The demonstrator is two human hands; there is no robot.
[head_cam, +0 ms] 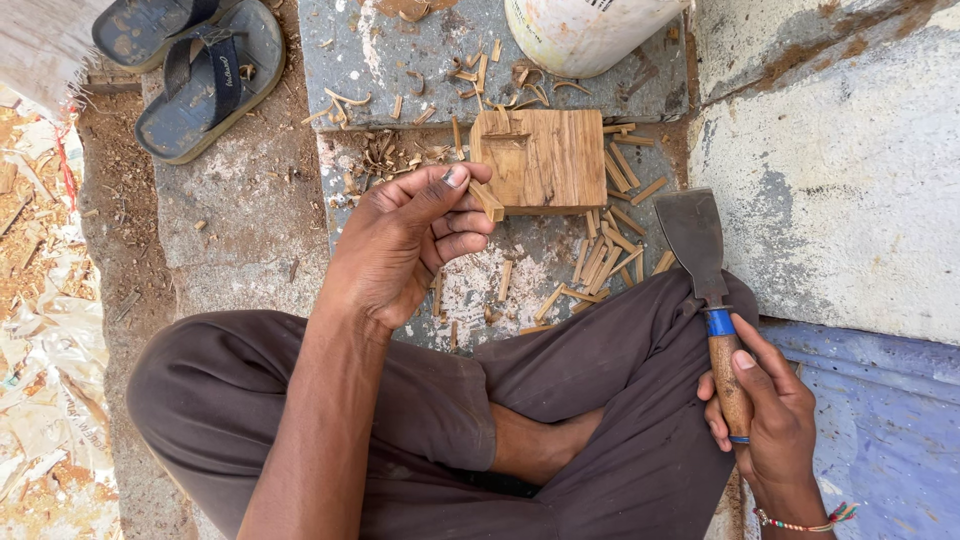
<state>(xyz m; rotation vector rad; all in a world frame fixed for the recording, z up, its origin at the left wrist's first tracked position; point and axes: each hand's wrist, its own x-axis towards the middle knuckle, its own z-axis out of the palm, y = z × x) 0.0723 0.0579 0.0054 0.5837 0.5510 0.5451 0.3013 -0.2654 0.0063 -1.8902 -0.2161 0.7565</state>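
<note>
Wood splitting on stone slab, part done.
Left hand pinches 1 small wooden stick in closed fingers, just in front of the wooden block. Right hand is wrapped around the handle of a broad-bladed knife, resting on the knee. Many cut sticks lie scattered; most of the block looks uncut. 2 sandals and a white bucket stand near.

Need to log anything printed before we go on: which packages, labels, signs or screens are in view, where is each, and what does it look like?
Round white plastic container with dark print: top edge, on the grey slab behind the wooden block.
Dark blue rubber sandals with a small pale logo on the strap: top left, on the ground.
Crumpled whitish plastic sheeting: left edge.
No signs or screens.
</note>
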